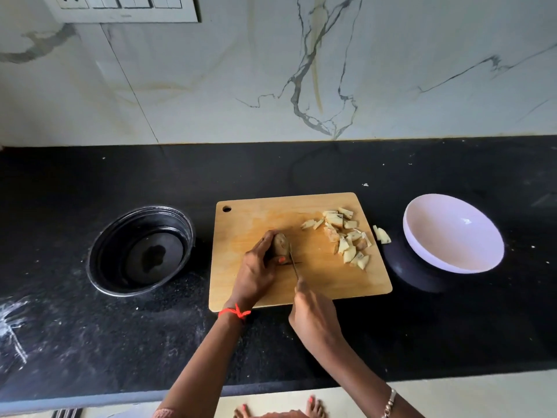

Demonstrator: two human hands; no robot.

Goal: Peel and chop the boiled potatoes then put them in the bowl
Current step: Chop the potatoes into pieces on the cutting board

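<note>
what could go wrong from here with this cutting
1. The knife runs right beside the thumb of the left hand gripping the potato; a slip by the right hand could nick it.
2. Some chopped pieces lie off the cutting board on the counter, and the pile sits near that same edge, so more may spill short of the bowl.

Pot: we see a round black pot (pixel 141 250) at middle left, standing on the counter.
Counter: black stone counter (pixel 301 170) across the middle.
Wall: white marble wall (pixel 211 70), grey-veined, upper half.
Switches: switch panel (pixel 120 7), upper left.
Smears: white powdery smears (pixel 12 327), lower left.
</note>
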